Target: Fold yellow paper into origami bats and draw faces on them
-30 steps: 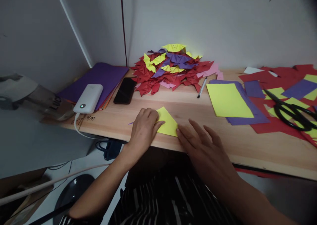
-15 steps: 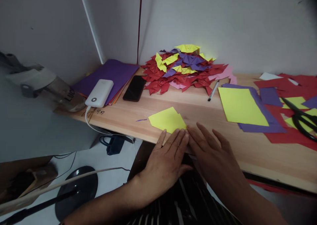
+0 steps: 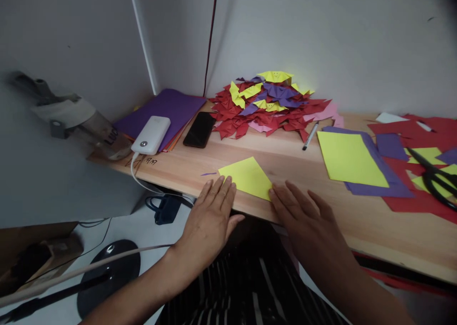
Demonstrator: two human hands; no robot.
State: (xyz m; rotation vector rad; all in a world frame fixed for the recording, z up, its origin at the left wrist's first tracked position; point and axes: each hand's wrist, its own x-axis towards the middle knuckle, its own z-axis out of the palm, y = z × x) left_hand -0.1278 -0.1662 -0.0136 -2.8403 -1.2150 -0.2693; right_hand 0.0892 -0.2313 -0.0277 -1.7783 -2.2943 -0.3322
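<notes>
A folded piece of yellow paper [image 3: 250, 176] lies flat near the front edge of the wooden table. My left hand [image 3: 209, 215] rests with stretched fingers on its left corner, fingertips pressing the paper down. At the opposite corner, my right hand [image 3: 303, 215] lies with fingers extended and slightly apart, its fingertips touching the paper's right end. Neither hand grips anything. A thin purple paper scrap [image 3: 208, 174] sits just left of the yellow paper.
Behind is a heap of folded paper shapes [image 3: 243, 113]. A phone [image 3: 199, 129], a white power bank [image 3: 152, 135] and purple sheets [image 3: 167, 103] are to the left. Rightward lie a pen [image 3: 310, 135], stacked yellow sheets [image 3: 352, 157], scissors [image 3: 433, 178] and red paper [image 3: 400, 205].
My left hand has slid left along the paper's lower edge, from beside my right hand to the left corner. My right hand stays at the right corner. The view has shifted slightly.
</notes>
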